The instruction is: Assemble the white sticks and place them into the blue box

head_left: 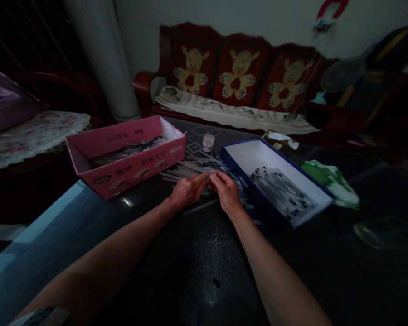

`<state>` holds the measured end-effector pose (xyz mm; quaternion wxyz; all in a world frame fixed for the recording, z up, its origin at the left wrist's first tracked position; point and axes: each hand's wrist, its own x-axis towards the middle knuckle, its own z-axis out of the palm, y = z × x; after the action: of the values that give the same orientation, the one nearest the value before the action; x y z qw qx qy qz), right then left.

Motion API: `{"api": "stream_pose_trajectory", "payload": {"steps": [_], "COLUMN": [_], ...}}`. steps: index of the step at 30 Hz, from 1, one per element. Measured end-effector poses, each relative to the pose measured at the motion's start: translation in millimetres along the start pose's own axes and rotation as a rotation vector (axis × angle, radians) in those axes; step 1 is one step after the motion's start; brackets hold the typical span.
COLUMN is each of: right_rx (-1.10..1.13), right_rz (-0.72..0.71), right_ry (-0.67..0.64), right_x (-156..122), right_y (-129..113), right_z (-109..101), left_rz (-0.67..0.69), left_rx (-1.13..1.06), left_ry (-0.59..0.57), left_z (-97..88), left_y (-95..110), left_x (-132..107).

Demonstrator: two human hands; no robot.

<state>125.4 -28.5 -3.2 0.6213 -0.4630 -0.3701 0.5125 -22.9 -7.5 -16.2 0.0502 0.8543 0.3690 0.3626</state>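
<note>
My left hand and my right hand meet over the middle of the dark table, fingertips almost touching. Both are closed in a pinch, and whatever lies between the fingers is too small and dim to make out. Under and behind them is a loose pile of thin, pale, translucent strips, some with dark parts. To the right stands an open blue box with a white inside. It holds a row of slim, clear-looking sticks with dark ends. An open pink box on the left contains more thin strips.
A small white printed cup stands behind the pile. Beyond the blue box are a tissue box and a green and white packet. A wooden sofa with bear-patterned cushions lines the wall. The table has a shiny dark top.
</note>
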Motion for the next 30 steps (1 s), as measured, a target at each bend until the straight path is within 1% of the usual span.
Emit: {"api": "stream_pose_trajectory", "payload": {"steps": [3,7,9,16,20,24,27,30], "right_rx": [0.005,0.018,0.017,-0.002,-0.025,-0.057,-0.038,0.01], "right_rz": [0.009,-0.008,-0.022,-0.049,-0.051,-0.037,-0.046,-0.085], "right_ry": [-0.022,-0.024,-0.016,-0.052,-0.091,-0.089,-0.095,-0.094], "right_x": [-0.1,-1.2,-1.6,-2.4,-1.9,-1.7,-4.5,-9.1], "right_y": [-1.9,-5.6,-6.5,-8.1,-9.3,-9.4,-7.4,-3.2], "right_z": [-0.5,0.4,0.8,1.1,-2.5,-4.9,-1.0,6.1], "left_rz": [0.046,0.068,0.079,0.129,0.14,0.154,0.155,0.157], "left_rx": [-0.039,-0.014,-0.015,-0.054,-0.064,-0.043,-0.006,0.035], "left_ry": [0.053,0.199,0.22,0.198,0.162,0.149,0.139,0.121], "left_z": [-0.1,-0.6,-1.0,-4.6,-5.6,-6.7,-8.0,-8.2], "left_y": [0.6,0.6,0.8,4.2,5.7,6.7,6.7,5.3], "left_x": [1.3,4.3,5.3,4.0,2.0,1.7,3.0,4.2]}}
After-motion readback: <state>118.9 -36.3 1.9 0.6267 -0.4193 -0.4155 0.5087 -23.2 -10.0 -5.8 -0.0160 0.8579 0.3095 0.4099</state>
